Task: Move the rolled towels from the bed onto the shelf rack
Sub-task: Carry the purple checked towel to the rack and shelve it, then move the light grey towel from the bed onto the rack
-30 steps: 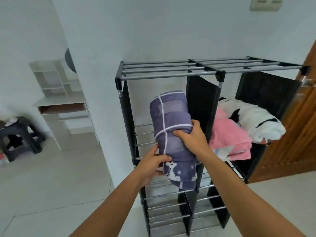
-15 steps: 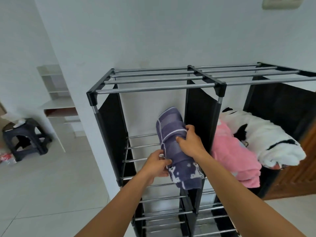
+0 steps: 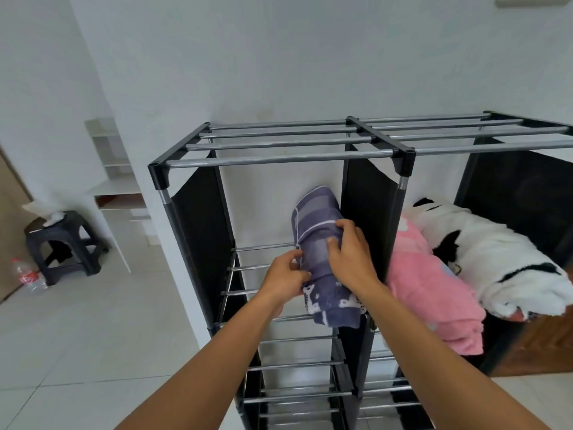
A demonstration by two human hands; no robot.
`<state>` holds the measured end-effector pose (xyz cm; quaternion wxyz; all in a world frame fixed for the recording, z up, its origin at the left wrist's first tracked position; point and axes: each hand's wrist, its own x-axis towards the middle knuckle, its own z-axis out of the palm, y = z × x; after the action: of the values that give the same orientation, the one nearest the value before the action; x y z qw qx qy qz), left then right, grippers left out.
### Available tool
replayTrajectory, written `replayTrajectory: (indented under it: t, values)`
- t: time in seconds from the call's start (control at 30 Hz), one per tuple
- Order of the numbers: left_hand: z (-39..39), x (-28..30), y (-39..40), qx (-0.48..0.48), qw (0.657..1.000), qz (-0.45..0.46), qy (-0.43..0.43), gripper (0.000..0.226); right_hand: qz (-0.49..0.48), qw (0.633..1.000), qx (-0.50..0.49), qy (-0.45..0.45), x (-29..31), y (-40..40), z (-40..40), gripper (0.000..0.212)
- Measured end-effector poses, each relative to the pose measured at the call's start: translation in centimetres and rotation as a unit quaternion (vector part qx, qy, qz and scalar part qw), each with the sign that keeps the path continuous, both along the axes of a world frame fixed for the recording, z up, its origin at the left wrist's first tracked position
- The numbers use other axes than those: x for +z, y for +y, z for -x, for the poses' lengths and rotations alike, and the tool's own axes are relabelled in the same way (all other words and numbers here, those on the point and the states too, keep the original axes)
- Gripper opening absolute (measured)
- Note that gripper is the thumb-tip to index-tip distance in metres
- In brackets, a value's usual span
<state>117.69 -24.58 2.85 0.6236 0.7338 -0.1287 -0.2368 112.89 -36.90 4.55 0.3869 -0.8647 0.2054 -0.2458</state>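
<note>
A rolled purple towel (image 3: 316,217) with white lines lies on the bars of the upper left compartment of the black shelf rack (image 3: 279,156), against the middle divider. My right hand (image 3: 352,254) grips it from the top and right side. My left hand (image 3: 285,279) holds its left lower edge. A rolled pink towel (image 3: 434,293) and a white and black towel (image 3: 508,265) lie in the upper right compartment.
The rack stands against a white wall corner. A black plastic stool (image 3: 62,243) and a water bottle (image 3: 28,276) are on the tiled floor at the left, beside a white desk (image 3: 114,190). A wooden door (image 3: 533,346) is behind the rack at lower right.
The purple towel has gone deeper into the upper left compartment and lower onto the bars, both hands still on it. The view has come closer to the rack.
</note>
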Motion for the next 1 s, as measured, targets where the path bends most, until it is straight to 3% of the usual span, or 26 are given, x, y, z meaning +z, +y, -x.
replayTrajectory:
  t: [0.27,0.43,0.6,0.73,0.87,1.0]
  values:
    - [0.9,-0.8,0.4,-0.013,0.998,-0.063,0.001,0.033,0.009,1.000,-0.010,0.025,-2.2,0.3,0.5,0.044]
    - [1.5,-1.2,1.9,0.013,0.966,-0.171,-0.194,0.032,0.039,0.999,-0.008,-0.031,-4.0,2.0,3.8,0.043]
    - [3.1,-0.4,2.2,0.011,0.920,-0.121,-0.372,0.018,0.023,0.996,-0.042,-0.069,-6.2,3.0,9.3,0.034]
    - [7.2,-1.1,-0.2,-0.139,0.894,-0.076,-0.418,0.015,-0.007,0.983,-0.180,-0.022,-8.5,3.1,17.0,0.037]
    - [15.7,-4.7,-3.1,-0.368,0.843,-0.076,-0.385,0.018,-0.103,0.936,-0.331,0.057,-11.0,5.0,29.0,0.035]
    - [29.5,-10.1,-2.6,-0.637,0.704,-0.157,-0.273,0.027,-0.276,0.810,-0.507,0.100,-14.6,12.8,46.7,0.029]
